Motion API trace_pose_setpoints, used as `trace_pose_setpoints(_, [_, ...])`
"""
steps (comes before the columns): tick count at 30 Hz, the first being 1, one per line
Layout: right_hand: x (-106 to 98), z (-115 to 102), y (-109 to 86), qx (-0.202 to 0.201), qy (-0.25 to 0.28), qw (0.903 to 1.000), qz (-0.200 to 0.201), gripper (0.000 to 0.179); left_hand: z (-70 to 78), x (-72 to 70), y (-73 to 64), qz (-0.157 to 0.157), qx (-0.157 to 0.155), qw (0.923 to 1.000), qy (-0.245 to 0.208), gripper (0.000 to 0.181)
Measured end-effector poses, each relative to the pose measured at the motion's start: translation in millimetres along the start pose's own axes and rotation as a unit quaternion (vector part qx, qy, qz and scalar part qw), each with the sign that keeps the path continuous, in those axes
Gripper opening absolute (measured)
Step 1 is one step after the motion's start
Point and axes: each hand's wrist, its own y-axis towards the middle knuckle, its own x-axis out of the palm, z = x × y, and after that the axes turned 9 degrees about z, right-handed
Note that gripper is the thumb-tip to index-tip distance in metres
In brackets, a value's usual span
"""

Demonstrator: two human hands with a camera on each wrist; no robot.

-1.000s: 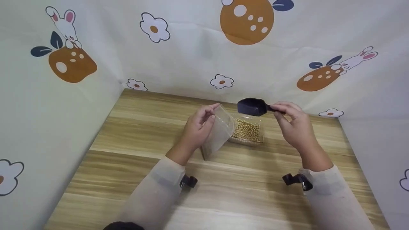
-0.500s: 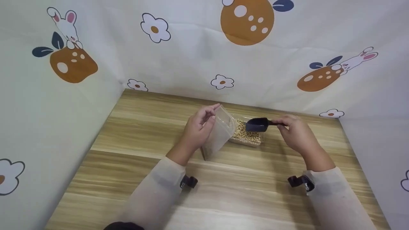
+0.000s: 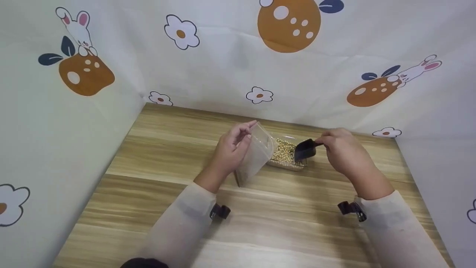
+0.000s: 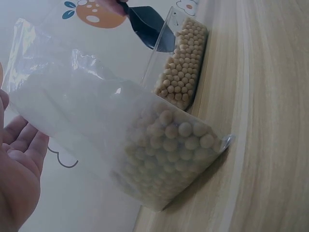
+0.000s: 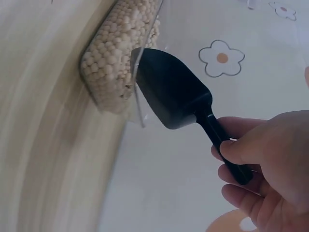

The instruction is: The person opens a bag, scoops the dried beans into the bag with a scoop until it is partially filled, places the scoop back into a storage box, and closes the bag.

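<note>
My left hand (image 3: 234, 147) pinches the upper edge of a clear plastic bag (image 3: 254, 158) and keeps its mouth tilted toward the right. In the left wrist view, soybeans (image 4: 169, 140) fill the lower part of the bag, whose bottom rests on the table. My right hand (image 3: 342, 152) grips the handle of a black scoop (image 3: 305, 150), thumb on top. The scoop's tip dips into soybeans (image 5: 113, 53) held in a clear rectangular container (image 3: 284, 166), just right of the bag. In the right wrist view the scoop slants over the container's rim, its tip among the beans.
The wood-grain table (image 3: 156, 149) meets a pale patterned cloth wall (image 3: 219, 70) close behind the container. Similar cloth walls stand at left and right. Black wrist mounts (image 3: 220, 211) stick out from both sleeves.
My right hand has brought the scoop down from above the container into the soybeans, tilting its tip downward. The left hand and the bag have stayed in place.
</note>
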Motion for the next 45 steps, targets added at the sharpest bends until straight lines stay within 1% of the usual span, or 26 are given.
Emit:
trace_pose_setpoints(3, [-2.3, -5.2, 3.4, -0.018, -0.021, 0.9996, -0.001, 0.041, -0.3, -0.1, 0.2, -0.002, 0.002, 1.0000, 0.000, 0.008])
trace_pose_setpoints(7, [-1.0, -9.1, 5.7, -0.027, -0.033, 0.9988, -0.023, 0.047, -1.4, -0.3, 0.0, -0.004, 0.002, 1.0000, 0.000, 0.007])
trace_pose_setpoints(11, [4.1, -9.3, 4.5, -0.024, -0.030, 0.9986, -0.036, 0.049, -1.2, -0.5, -0.3, -0.006, -0.003, 1.0000, 0.003, 0.007])
trace_pose_setpoints(20, [23.3, -5.3, 0.9, -0.029, -0.008, 0.9989, -0.037, 0.046, -0.7, -1.0, -0.5, -0.005, 0.000, 1.0000, -0.004, 0.007])
trace_pose_setpoints(27, [34.4, 0.5, -6.3, -0.015, 0.030, 0.9991, -0.026, 0.042, 0.3, -0.3, 0.3, -0.005, -0.001, 1.0000, 0.000, 0.008])
trace_pose_setpoints(30, [38.7, 4.3, -10.2, -0.006, 0.045, 0.9985, -0.030, 0.036, 1.4, -0.2, 0.3, -0.004, -0.004, 1.0000, 0.002, 0.008])
trace_pose_setpoints(35, [45.2, 9.0, -18.8, 0.019, 0.066, 0.9970, -0.035, 0.036, -0.9, -0.2, 0.0, -0.005, 0.001, 1.0000, 0.000, 0.008])
trace_pose_setpoints(40, [49.9, 9.8, -24.0, 0.034, 0.073, 0.9960, -0.039, 0.039, -2.9, 0.2, 0.1, -0.004, 0.009, 0.9999, -0.005, 0.008])
trace_pose_setpoints(45, [51.6, 9.8, -25.6, 0.041, 0.077, 0.9954, -0.039, 0.040, -2.4, 0.4, -0.1, -0.001, 0.008, 1.0000, -0.005, 0.008])
